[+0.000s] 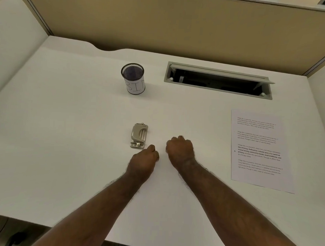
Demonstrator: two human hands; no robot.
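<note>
A small grey hole punch (138, 135) lies on the white desk (65, 128) near the middle. Just below and right of it rests my left hand (143, 161), fingers curled into a fist, holding nothing. My right hand (181, 151) sits beside it, a little further right, also curled into a fist with nothing in it. Neither hand touches the punch. A printed sheet of paper (259, 150) lies flat at the right side of the desk. A black mesh cup (133, 78) with a white label reading "BIN" stands upright further back.
An open cable hatch (217, 80) with a raised grey lid is set into the desk at the back right. Beige partition walls (161, 21) close off the back. The desk's front edge runs below my forearms.
</note>
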